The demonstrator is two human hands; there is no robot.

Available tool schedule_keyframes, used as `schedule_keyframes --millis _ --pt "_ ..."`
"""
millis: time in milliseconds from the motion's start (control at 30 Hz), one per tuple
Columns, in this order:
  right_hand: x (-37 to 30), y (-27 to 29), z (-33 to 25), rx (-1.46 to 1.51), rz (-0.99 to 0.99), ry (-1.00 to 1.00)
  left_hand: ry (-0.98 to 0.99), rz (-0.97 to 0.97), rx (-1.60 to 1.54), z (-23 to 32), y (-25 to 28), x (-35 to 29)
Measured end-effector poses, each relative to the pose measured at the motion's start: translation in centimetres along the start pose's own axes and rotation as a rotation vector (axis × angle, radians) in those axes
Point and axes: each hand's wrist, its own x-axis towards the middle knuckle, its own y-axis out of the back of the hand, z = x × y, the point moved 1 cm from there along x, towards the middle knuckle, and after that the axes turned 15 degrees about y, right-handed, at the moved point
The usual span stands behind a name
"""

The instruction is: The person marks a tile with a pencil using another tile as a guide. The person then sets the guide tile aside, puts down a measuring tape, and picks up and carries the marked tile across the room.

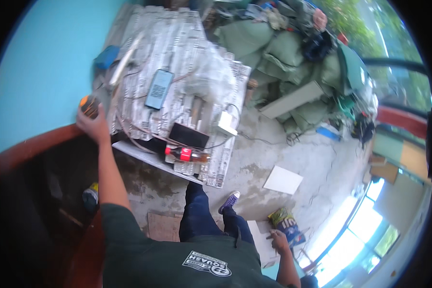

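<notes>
My left hand (92, 124) is raised at the blue wall, beside the table's left edge. Its fingers are wrapped round a rounded black-and-orange thing (89, 106) that looks like a tape measure. Low on the right, my right hand (279, 240) hangs by my leg with its fingers curled. A small dark bit shows at its fingertips, too blurred to name. Behind that hand are a pale board (260, 240) and a yellow-and-blue bag (284, 222).
A table (217, 178) covered with printed paper bears a phone (159, 89), a dark phone-like slab (189, 135), a cola bottle (187, 154), a white adapter (225, 124), cables and clear plastic (209, 72). Green sacks (247, 41) pile beyond it. A white panel (283, 180) lies on the floor.
</notes>
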Motion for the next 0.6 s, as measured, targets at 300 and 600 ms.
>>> schedule_keyframes --millis 300,600 --pt "4.3 -3.3 -0.7 -0.316 -0.019 0.473 0.546 -0.655 -0.585 5.7 14.5 -20.9" --pt "0.9 -2.4 -7.1 -0.075 -0.115 0.701 0.317 -1.615 -0.746 15.9 26.5 -39.7"
